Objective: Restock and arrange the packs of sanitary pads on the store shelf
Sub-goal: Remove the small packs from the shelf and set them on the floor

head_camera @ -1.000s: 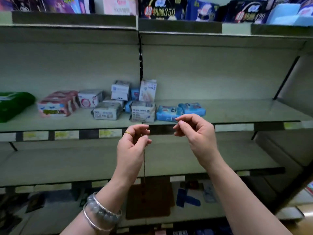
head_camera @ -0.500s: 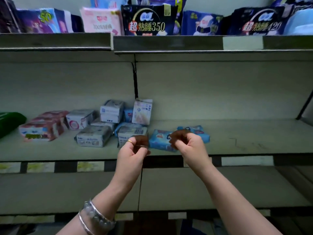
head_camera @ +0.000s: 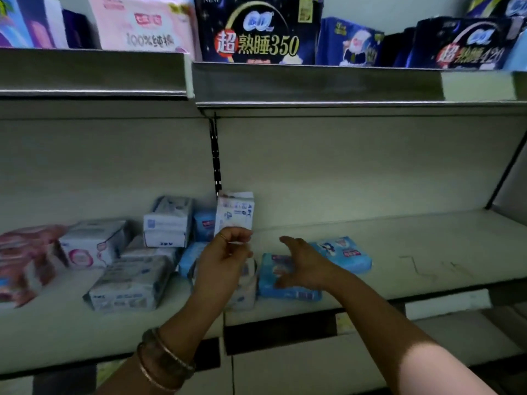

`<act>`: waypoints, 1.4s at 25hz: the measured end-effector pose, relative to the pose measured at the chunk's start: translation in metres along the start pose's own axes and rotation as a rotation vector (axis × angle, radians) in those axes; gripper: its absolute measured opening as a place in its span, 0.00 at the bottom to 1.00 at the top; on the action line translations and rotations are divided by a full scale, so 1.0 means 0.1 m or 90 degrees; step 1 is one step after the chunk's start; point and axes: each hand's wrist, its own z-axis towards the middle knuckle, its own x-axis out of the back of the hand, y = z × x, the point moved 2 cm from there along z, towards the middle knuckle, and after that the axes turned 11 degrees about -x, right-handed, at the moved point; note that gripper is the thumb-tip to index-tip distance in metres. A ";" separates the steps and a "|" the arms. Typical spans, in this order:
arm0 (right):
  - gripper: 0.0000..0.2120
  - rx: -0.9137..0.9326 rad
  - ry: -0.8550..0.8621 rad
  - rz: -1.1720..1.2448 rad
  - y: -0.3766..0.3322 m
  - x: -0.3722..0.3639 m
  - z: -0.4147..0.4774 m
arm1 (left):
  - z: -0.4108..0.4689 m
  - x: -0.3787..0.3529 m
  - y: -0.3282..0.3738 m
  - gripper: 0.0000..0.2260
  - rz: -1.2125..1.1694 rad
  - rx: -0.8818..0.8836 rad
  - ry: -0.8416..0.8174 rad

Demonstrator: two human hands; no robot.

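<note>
Several small packs of sanitary pads lie loosely on the middle shelf [head_camera: 399,269]. An upright white pack [head_camera: 236,212] stands at the back beside the dark shelf strut. My left hand [head_camera: 224,259] is curled right in front of that pack's lower edge; the blur hides whether it grips it. My right hand [head_camera: 303,262] hovers with fingers spread over a flat blue pack [head_camera: 281,290]. A second blue pack [head_camera: 346,253] lies just behind it. White packs [head_camera: 128,283] and a stacked white box pack [head_camera: 168,220] sit to the left.
Pink packs [head_camera: 22,260] lie at the far left of the shelf. The top shelf holds large dark-blue night packs [head_camera: 256,32] and a pink pack [head_camera: 145,24]. The middle shelf's right half is bare. A lower shelf [head_camera: 342,363] shows below.
The view has risen and closed in on the middle shelf. Both hands moved forward from pinching a small dark thing; the right hand has spread open over the blue pack.
</note>
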 end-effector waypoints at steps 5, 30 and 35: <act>0.50 -0.036 -0.090 -0.130 -0.01 -0.11 0.22 | 0.18 0.15 -0.19 0.14 -0.018 0.009 -0.038; 0.23 0.172 0.194 0.451 0.39 0.58 -1.66 | -1.30 -0.52 0.58 0.16 -0.289 0.164 -0.018; 0.14 0.072 0.084 0.680 0.59 0.34 -1.91 | -1.68 -0.56 0.66 0.26 -0.286 0.170 -0.047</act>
